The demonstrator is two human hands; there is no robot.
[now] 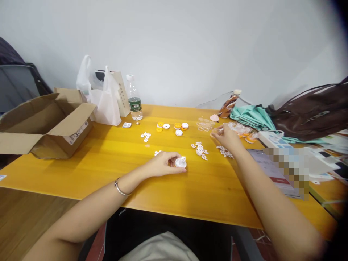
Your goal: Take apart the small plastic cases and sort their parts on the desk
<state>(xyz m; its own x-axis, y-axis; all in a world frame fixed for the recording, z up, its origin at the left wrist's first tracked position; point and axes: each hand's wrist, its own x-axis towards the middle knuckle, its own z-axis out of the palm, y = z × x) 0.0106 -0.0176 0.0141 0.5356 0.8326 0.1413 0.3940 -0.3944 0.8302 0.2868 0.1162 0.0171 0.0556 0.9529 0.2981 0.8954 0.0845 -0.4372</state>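
On the desk point(81, 174), the left hand point(168, 165) curls closed around an unfinished-looking white piece point(181, 162) and the right hand point(224, 136) nearly pinches, its hold unclear, near several seemingly assembled orange-based pieces point(251, 137), with discs point(177, 126), lacy parts point(199, 149) and clear rings point(200, 128) left loose.

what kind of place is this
Probably an office or small workroom, judging by the yellow table against a plain wall, the groups of small discs and white cut-out pieces laid out on it, and the open cardboard box at its left end.
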